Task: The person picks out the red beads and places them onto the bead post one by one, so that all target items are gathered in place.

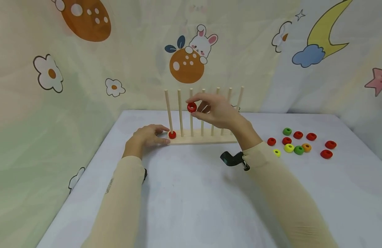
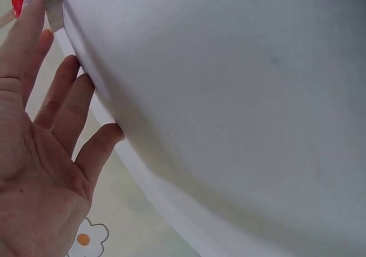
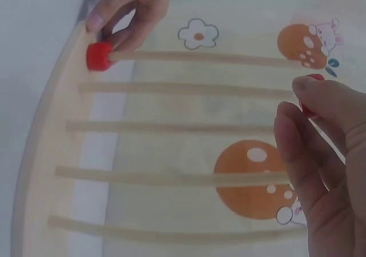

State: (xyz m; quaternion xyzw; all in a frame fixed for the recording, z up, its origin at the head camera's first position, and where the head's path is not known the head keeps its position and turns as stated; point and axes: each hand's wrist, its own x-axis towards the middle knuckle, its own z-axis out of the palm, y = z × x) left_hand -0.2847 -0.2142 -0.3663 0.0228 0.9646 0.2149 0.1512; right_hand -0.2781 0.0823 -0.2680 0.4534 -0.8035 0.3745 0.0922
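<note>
A pale wooden peg rack with several upright pegs stands near the table's back edge. One red ring bead sits low on its leftmost peg. My left hand holds the rack's left end, thumb at the front corner and a finger behind; the left wrist view shows the other fingers spread loosely. My right hand pinches another red bead between thumb and forefinger, its hole facing me. That bead overlaps the third peg from the left, below the peg's top. Behind this hand, parts of the right-hand pegs are hidden.
On the right of the table lie loose beads: several red ones, green ones, yellow ones and an orange one. A patterned cloth hangs behind the table. A black device is fixed at my right wrist.
</note>
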